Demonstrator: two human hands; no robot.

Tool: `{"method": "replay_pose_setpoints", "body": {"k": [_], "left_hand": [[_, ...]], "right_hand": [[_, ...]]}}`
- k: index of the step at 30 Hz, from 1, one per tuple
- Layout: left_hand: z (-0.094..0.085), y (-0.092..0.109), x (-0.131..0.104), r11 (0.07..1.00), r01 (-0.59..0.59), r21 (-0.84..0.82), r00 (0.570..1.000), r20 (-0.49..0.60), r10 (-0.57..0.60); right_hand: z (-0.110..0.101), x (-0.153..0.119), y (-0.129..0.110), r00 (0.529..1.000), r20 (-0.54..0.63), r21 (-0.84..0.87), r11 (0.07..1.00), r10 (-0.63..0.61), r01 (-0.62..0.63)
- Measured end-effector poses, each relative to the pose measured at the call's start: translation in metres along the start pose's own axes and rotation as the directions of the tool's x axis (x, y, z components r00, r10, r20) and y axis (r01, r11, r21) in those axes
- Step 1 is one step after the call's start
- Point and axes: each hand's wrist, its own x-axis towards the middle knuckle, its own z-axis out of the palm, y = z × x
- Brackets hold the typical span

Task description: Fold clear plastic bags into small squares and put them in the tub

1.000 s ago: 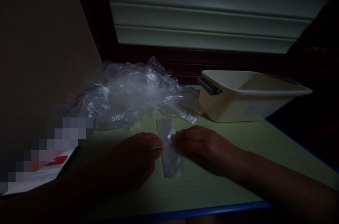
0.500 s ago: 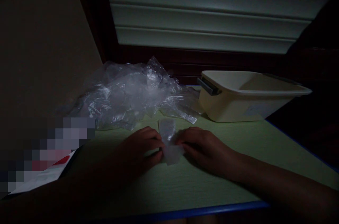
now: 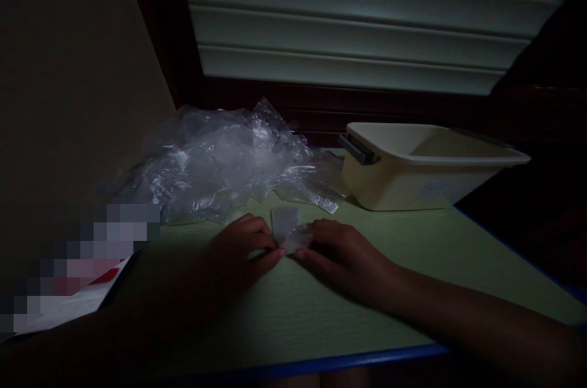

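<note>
A pale green, blue-edged bench (image 3: 321, 314) sits below closed blinds (image 3: 358, 21) in a dim room. Both hands, left hand (image 3: 238, 253) and right hand (image 3: 343, 256), pinch a small folded plastic bag (image 3: 288, 228); its details are lost in the gloom.

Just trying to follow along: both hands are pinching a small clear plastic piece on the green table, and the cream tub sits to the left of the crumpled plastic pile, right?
Not quite. The head view shows the cream tub to the right of the crumpled plastic pile. The rest holds: left hand and right hand pinch the small clear plastic piece on the green table.
</note>
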Motion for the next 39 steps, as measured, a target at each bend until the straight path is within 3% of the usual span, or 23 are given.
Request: {"method": "replay_pose_setpoints", "body": {"k": [4,8,21,26,30,34,39], "left_hand": [[0.001,0.002,0.002,1.000,0.015,-0.001,1.000,-0.025,-0.015],[0.001,0.003,0.003,1.000,0.003,-0.009,0.999,-0.040,-0.003],[0.005,0.006,-0.003,1.000,0.013,0.026,0.997,-0.074,-0.011],[0.004,0.006,-0.005,1.000,0.014,0.025,0.996,-0.086,-0.012],[0.004,0.005,-0.007,0.989,-0.049,0.137,0.988,-0.137,0.068],[0.002,0.005,-0.009,0.954,-0.175,0.243,0.973,-0.101,0.205],[0.002,0.006,-0.010,0.935,-0.220,0.278,0.967,-0.061,0.246]], "right_hand": [[0.001,0.001,-0.001,0.990,-0.021,0.055,0.989,0.141,-0.140],[0.003,0.004,-0.002,0.983,-0.024,0.111,0.977,0.184,-0.180],[0.010,0.003,0.004,0.985,-0.030,0.103,0.981,0.168,-0.164],[0.008,0.003,0.003,0.998,-0.027,-0.003,0.999,0.049,-0.049],[0.006,0.003,0.001,1.000,-0.003,-0.071,0.997,0.008,-0.008],[0.006,0.002,0.001,1.000,-0.008,-0.080,0.997,0.023,-0.023],[0.006,0.002,0.002,0.997,-0.019,-0.035,0.997,0.068,-0.069]]}}
